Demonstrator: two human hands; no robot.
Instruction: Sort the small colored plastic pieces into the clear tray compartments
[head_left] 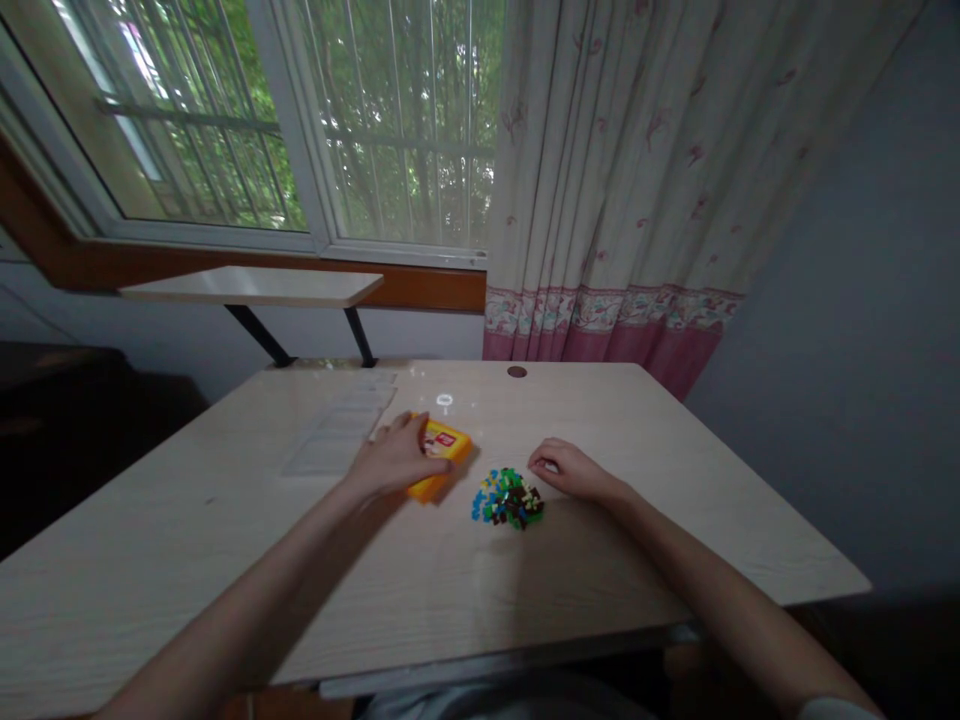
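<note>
My left hand [397, 457] is closed around a yellow box [448, 455] with a red and white label, its thumb along the near side and its fingers over the far side. Just right of the box lies a loose pile of small building bricks [508, 498] in blue, green, brown, cream and yellow. At the pile's right edge rests my right hand [562, 467], its fingers curled and pressed together. Whatever those fingers may hold is hidden.
A clear plastic tray [341, 425] lies left of the box. Behind it, a small raised shelf [259, 285] stands on dark legs at the table's back. A round cable hole [517, 371] sits near the back edge. A curtain [600, 200] hangs behind the table [645, 420].
</note>
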